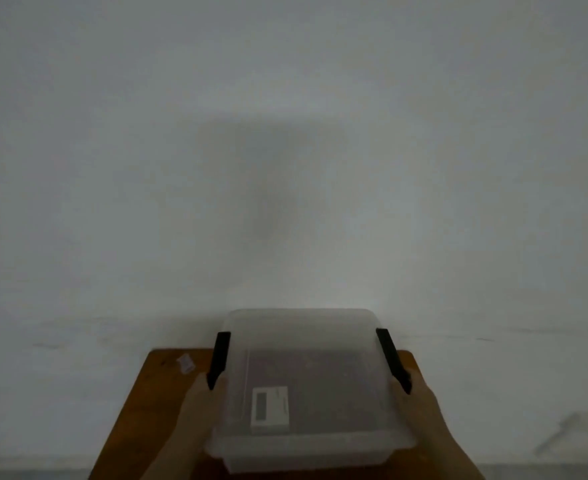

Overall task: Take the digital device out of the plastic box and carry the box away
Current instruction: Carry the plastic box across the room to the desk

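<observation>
Both hands, left (195, 407) and right (420, 407), clasped around plastic box (306, 441), digital device (270, 408) inside, between them.

left hand (195, 400): forearm reaching forward, fingers pressed flat against something at its inner side | right hand (415, 398): mirrored pose, palm inward, thumb up | both partly blurred

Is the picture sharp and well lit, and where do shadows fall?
Head view: dim and soft overall. The box and both hands, left and right, are slightly blurred; the device shows hazily through the plastic, its screen unreadable. A faint broad shadow falls on the wall above the table.
</observation>
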### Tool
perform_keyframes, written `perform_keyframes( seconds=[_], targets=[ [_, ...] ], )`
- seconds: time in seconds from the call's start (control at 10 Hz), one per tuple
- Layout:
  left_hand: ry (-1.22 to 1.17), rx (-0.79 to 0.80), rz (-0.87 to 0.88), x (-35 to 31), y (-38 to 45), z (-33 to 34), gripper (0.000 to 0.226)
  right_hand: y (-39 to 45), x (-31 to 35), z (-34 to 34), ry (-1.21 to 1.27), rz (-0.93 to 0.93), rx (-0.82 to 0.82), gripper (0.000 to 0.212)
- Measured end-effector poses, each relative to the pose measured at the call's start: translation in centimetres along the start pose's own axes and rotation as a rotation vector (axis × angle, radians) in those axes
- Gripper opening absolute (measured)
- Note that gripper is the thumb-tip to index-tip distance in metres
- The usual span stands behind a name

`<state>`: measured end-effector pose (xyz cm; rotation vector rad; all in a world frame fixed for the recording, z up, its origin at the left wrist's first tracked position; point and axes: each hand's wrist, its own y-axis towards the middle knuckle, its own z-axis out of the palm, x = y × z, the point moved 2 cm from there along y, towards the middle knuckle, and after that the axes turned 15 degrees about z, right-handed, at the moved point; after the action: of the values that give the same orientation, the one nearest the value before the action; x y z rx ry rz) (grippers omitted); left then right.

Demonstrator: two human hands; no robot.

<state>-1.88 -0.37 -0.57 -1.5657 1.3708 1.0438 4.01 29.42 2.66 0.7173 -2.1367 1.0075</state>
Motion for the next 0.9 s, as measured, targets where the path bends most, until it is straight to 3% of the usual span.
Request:
perform_keyframes(
  seconds=[0.1, 0.2, 0.3, 0.5, 0.7, 0.9],
  targets=[
    [-0.068, -0.032, -0.031, -3.9, -2.8, -0.2, 0.026, -1.2, -0.8, 0.1, -0.004, 0.030, -0.068, 0.027],
    [-0.109, -0.092, -0.054, -3.4, -5.6, -2.0, 0.026, -2.8, -0.5, -0.3, -0.025, -0.059, -0.058, 0.032],
    [-0.099, -0.224, -0.057, -2.8, -10.4, -4.9, 0.012, -5.7, 0.3, 0.5, -0.040, -0.161, 0.023, 0.042],
    [-0.139, -0.780, -0.230, 1.4, -23.0, -14.5, 0.022, -13.8, 2.3, 9.5, -0.134, -0.357, 0.386, 0.042],
    [-0.256, -1.251, -0.452, 7.3, -37.3, -23.2, 0.026, -25.2, 0.8, 22.4, -0.271, -0.411, 0.834, 0.044],
    [-0.266, -1.537, -0.653, 12.6, -48.8, -30.5, 0.023, -38.1, -3.0, 35.5, -0.559, -0.424, 1.052, 0.035]
  ],
)
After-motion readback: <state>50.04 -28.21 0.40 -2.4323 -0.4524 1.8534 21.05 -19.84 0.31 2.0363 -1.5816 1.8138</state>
